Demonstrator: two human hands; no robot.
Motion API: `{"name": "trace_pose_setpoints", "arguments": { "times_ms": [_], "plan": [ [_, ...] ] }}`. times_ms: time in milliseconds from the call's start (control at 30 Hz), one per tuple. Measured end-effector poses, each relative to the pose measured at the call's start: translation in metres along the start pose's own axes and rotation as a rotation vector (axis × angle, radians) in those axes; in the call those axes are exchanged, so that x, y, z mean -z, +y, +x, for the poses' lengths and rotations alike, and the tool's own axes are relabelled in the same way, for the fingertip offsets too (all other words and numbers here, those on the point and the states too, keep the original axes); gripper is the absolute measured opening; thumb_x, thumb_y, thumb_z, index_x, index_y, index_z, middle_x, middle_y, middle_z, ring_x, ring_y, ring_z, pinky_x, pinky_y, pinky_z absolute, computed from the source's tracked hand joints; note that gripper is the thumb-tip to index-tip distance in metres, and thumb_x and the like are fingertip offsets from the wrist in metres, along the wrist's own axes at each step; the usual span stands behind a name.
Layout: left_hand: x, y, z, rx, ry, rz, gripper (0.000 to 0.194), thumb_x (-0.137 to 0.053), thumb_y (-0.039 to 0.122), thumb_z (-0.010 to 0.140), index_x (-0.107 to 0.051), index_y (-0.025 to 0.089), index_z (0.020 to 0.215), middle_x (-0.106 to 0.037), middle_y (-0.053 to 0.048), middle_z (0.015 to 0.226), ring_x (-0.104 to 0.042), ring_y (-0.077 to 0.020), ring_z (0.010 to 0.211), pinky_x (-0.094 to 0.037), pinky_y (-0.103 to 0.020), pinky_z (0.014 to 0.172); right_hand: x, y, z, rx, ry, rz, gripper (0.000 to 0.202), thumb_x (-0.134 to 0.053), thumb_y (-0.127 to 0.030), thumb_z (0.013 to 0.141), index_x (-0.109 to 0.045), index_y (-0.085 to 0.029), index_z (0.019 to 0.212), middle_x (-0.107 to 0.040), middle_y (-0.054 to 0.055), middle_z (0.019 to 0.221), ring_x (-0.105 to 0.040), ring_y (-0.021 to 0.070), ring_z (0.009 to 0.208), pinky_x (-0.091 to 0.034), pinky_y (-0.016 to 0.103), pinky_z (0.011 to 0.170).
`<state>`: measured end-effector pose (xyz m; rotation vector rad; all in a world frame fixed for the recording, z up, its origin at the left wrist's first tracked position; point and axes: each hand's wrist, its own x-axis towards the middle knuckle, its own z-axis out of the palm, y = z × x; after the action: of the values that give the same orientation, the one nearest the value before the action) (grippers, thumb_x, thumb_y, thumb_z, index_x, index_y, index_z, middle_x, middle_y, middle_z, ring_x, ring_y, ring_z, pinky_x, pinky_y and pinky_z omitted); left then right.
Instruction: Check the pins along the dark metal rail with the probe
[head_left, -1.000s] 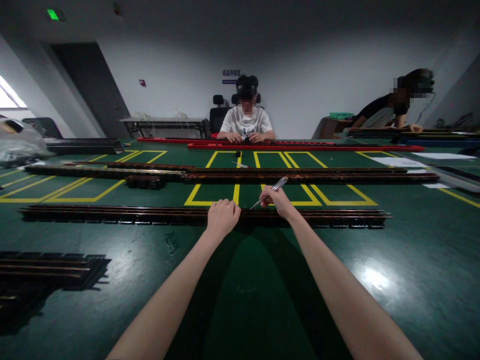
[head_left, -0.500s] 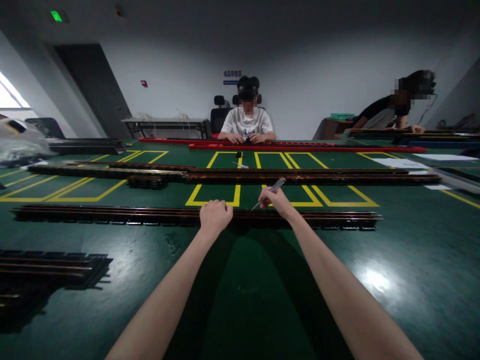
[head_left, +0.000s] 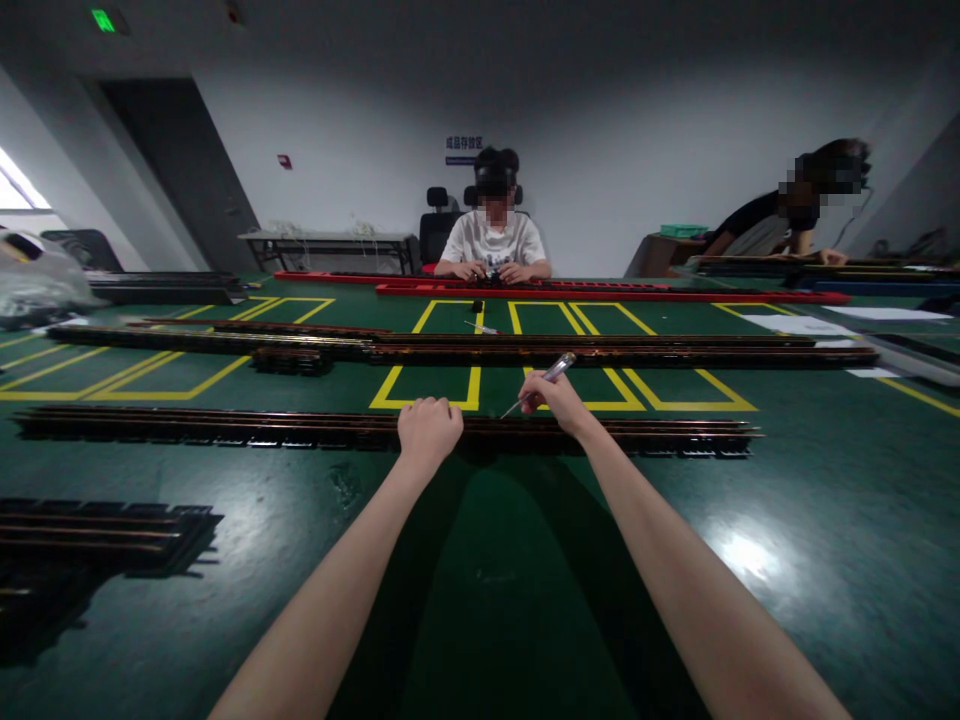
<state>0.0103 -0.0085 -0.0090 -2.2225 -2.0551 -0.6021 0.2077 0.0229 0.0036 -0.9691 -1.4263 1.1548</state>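
A long black rail assembly (head_left: 247, 428) with copper-coloured strips lies crosswise on the green table (head_left: 487, 590) before me. My left hand (head_left: 430, 432) is closed around it near its middle, knuckles up. A screwdriver (head_left: 557, 367) with a clear handle and thin shaft is in the closed fingers of my right hand (head_left: 553, 396). Its tip points down and left to the rail, a short way right of my left hand. Whether the tip touches the rail I cannot tell.
More black rails (head_left: 600, 350) lie across the table behind, and a stack of rails (head_left: 97, 535) sits at the near left. Past them is a red rail (head_left: 637, 293), where a co-worker (head_left: 495, 245) sits. Another person (head_left: 795, 210) leans in at the right.
The camera view has shifted very slightly. Both hands keep their places on the rail, and the screwdriver stays at nearly the same angle.
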Motion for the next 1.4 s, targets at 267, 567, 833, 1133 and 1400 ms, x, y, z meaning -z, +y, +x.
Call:
{"name": "trace_pose_setpoints", "arguments": {
  "times_ms": [267, 567, 833, 1133, 1400],
  "plan": [
    [0.0009, 0.0006, -0.0015, -0.012, -0.006, 0.006, 0.044, -0.025, 0.025, 0.086, -0.063, 0.013, 0.069, -0.065, -0.012, 0.071, -0.060, -0.0196, 0.065, -0.046, -0.033, 0.063, 0.0057, 0.0023, 0.0006, 0.018, 0.058, 0.049, 0.016, -0.053, -0.022, 0.058, -0.054, -0.016, 0.043, -0.051, 0.000, 0.042, -0.050, 0.0097, 0.039, -0.041, 0.021, 0.041],
    [0.0013, 0.0021, -0.0031, -0.024, 0.025, 0.077, 0.043, -0.025, 0.024, 0.086, -0.063, 0.012, 0.070, -0.068, -0.012, 0.075, -0.062, -0.0188, 0.068, -0.046, -0.031, 0.064, 0.0061, 0.0069, 0.0036, 0.038, 0.154, 0.050, 0.017, -0.050, -0.020, 0.055, -0.053, -0.016, 0.039, -0.047, -0.001, 0.037, -0.044, 0.0092, 0.035, -0.036, 0.022, 0.038],
    [-0.0002, 0.0007, -0.0037, -0.040, 0.034, 0.063, 0.043, -0.025, 0.024, 0.087, -0.062, 0.013, 0.068, -0.067, -0.011, 0.072, -0.060, -0.0179, 0.065, -0.045, -0.030, 0.062, 0.0076, 0.0080, 0.0036, 0.054, 0.209, 0.070, 0.018, -0.047, -0.020, 0.055, -0.050, -0.017, 0.037, -0.044, -0.001, 0.036, -0.040, 0.0080, 0.034, -0.033, 0.021, 0.036],
    [-0.0020, -0.0007, -0.0036, -0.047, 0.044, 0.032, 0.042, -0.025, 0.025, 0.086, -0.060, 0.013, 0.067, -0.065, -0.010, 0.069, -0.059, -0.0175, 0.062, -0.044, -0.030, 0.062, 0.0073, 0.0052, 0.0017, 0.052, 0.175, 0.079, 0.018, -0.049, -0.020, 0.056, -0.050, -0.017, 0.039, -0.045, -0.002, 0.038, -0.041, 0.0075, 0.036, -0.033, 0.020, 0.038],
    [-0.0024, -0.0006, -0.0039, -0.055, 0.062, 0.048, 0.043, -0.025, 0.025, 0.086, -0.062, 0.013, 0.068, -0.066, -0.011, 0.071, -0.061, -0.0187, 0.065, -0.045, -0.031, 0.063, 0.0082, 0.0081, 0.0034, 0.045, 0.162, 0.077, 0.018, -0.050, -0.021, 0.058, -0.050, -0.017, 0.040, -0.045, -0.002, 0.038, -0.042, 0.0079, 0.036, -0.033, 0.021, 0.038]
  ]
}}
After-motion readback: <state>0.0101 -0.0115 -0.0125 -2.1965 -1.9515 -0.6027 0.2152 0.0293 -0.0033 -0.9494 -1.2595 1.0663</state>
